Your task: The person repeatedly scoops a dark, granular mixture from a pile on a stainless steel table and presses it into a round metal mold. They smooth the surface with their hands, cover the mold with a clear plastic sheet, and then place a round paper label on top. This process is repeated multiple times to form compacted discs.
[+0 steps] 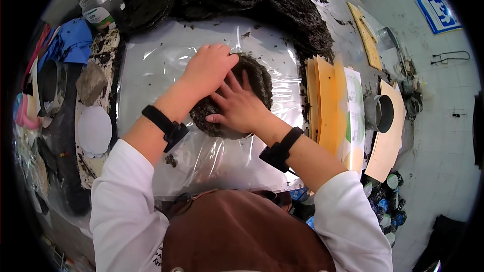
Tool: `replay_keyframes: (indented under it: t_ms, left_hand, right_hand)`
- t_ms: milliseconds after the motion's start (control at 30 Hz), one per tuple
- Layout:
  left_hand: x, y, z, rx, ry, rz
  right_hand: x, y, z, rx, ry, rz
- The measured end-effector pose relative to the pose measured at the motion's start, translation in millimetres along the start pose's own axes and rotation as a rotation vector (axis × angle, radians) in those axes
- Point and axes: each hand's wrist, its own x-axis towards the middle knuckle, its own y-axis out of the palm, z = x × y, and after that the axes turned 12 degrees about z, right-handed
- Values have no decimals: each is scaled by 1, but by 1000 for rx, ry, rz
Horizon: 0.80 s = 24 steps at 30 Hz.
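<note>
A wide sheet of clear plastic film [212, 156] covers the surface. At its middle lies a round, dark, crumbly pressed cake [254, 78], directly under both hands. The left hand [209, 68] lies flat on its far-left edge, fingers together; the right hand [237, 106] presses its near side, fingers spread. Neither hand grips anything.

Both hands hide much of the dark round cake [252, 78]; its underside is unseen.
</note>
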Motion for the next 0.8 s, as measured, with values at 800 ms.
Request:
replay_keyframes:
  t_ms: [800]
  left_hand:
    - [16, 13, -7, 173, 297, 259]
  right_hand:
    - [-1, 6, -4, 368, -138, 122]
